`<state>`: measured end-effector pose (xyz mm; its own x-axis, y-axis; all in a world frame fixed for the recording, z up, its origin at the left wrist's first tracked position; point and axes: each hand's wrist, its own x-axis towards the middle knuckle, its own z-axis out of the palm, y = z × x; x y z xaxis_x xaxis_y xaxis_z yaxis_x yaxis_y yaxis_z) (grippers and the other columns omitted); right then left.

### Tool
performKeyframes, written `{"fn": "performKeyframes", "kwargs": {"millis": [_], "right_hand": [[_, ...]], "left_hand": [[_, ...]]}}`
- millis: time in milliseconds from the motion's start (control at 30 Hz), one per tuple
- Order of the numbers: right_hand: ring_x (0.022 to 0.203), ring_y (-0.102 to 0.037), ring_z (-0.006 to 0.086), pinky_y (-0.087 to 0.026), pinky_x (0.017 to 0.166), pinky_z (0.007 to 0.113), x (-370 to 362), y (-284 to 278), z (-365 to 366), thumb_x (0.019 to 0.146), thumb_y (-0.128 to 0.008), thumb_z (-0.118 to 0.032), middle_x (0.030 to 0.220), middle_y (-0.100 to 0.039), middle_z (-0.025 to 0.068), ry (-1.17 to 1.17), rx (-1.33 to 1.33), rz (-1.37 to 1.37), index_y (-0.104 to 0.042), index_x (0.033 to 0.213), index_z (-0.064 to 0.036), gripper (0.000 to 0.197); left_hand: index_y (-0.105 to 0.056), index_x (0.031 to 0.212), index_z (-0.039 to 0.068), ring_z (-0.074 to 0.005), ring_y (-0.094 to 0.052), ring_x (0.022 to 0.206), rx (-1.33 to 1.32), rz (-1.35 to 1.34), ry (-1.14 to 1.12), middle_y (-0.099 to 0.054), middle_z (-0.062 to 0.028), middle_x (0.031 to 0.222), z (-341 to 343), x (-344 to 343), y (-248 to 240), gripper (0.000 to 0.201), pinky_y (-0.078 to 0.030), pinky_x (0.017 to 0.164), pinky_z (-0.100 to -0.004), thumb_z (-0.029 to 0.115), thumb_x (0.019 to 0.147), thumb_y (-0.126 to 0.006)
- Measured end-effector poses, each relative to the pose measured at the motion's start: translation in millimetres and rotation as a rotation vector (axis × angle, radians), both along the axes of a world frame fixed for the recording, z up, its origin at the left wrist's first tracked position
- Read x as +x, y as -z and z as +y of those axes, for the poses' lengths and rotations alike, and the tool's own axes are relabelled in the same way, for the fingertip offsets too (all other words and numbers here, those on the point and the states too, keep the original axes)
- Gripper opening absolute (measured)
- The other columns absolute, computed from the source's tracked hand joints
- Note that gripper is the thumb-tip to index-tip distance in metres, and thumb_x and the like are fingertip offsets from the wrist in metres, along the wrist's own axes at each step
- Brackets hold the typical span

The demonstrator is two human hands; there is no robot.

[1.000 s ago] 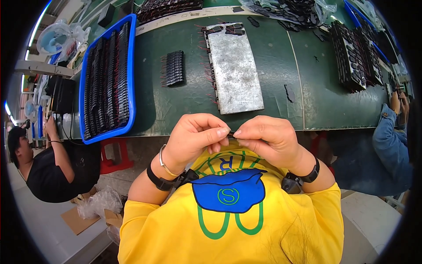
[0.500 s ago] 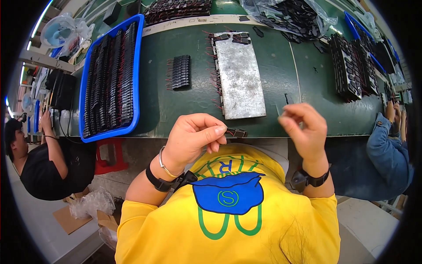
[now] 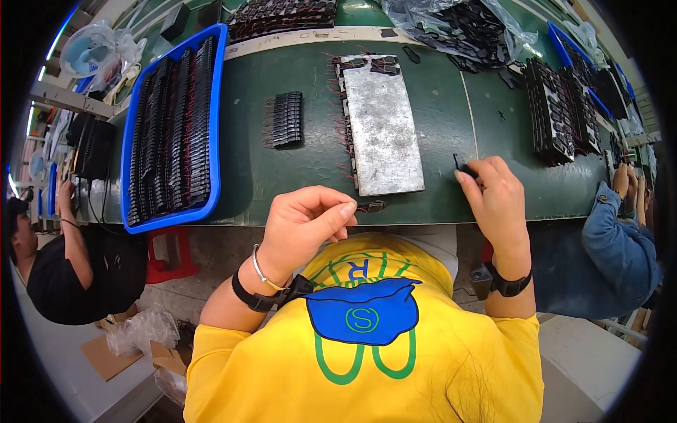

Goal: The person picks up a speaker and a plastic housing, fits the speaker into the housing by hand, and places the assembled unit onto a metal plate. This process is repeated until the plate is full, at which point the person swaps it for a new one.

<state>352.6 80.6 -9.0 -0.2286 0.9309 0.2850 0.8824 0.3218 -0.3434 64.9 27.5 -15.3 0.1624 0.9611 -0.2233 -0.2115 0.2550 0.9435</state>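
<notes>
My left hand (image 3: 310, 222) is closed in a pinch at the table's near edge. From its fingertips sticks out a small black part with red wires (image 3: 374, 206). My right hand (image 3: 499, 201) is over the table to the right, thumb and forefinger pinched at a small, thin black piece (image 3: 456, 162) on the green surface; the fingers partly cover it. Between and beyond the hands lies a grey metal plate (image 3: 385, 134), with black wired parts (image 3: 384, 65) on its far end and more along its left edge. Left of the plate is a neat row of black wired parts (image 3: 287, 120).
A blue tray (image 3: 217, 127) packed with black wired parts is on the left. A clear bag of black flat pieces (image 3: 472, 32) lies at the far right. Stacked parts (image 3: 550, 116) stand at right. People work on both sides, one in a dark top (image 3: 67, 275), another in blue sleeves (image 3: 613, 236).
My right hand has moved forward to the thin black piece, and its thumb and forefinger have closed there. My left hand keeps its pinch on the wired part. The view has shifted slightly.
</notes>
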Motion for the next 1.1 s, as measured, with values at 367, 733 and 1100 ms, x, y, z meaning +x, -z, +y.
{"fn": "performKeyframes", "kwargs": {"millis": [367, 733, 1100], "right_hand": [[0.07, -0.062, 0.0298, -0.049, 0.065, 0.036, 5, -2, 10, 0.073, -0.07, -0.004, 0.081, -0.059, 0.0138, -0.136, -0.109, 0.018, -0.064, 0.087, 0.0014, 0.017], [0.067, -0.061, 0.0276, -0.05, 0.063, 0.034, -7, -6, 16, 0.072, -0.069, -0.005, 0.078, -0.058, 0.0141, -0.174, -0.143, -0.128, -0.063, 0.086, 0.0023, 0.017], [0.065, -0.058, 0.0219, -0.049, 0.063, 0.03, -4, -16, -12, 0.069, -0.07, 0.003, 0.079, -0.059, 0.0123, -0.058, -0.24, 0.45, -0.06, 0.088, 0.003, 0.021]], "left_hand": [[-0.067, 0.096, -0.001, -0.0082, -0.062, 0.062, -0.039, -0.023, -0.025, -0.068, -0.0076, 0.078, -2, -3, 2, 0.01, -0.051, 0.056, -0.0206, 0.005, 0.088, -0.064], [-0.068, 0.094, -0.001, -0.008, -0.061, 0.061, -0.068, -0.002, -0.026, -0.068, -0.0071, 0.078, -8, -8, -1, 0.01, -0.051, 0.055, -0.0204, 0.006, 0.088, -0.064], [-0.066, 0.095, -0.001, -0.0106, -0.061, 0.057, -0.117, -0.135, -0.012, -0.069, -0.0102, 0.076, -9, -14, -2, 0.01, -0.05, 0.05, -0.0207, 0.006, 0.089, -0.063]]}}
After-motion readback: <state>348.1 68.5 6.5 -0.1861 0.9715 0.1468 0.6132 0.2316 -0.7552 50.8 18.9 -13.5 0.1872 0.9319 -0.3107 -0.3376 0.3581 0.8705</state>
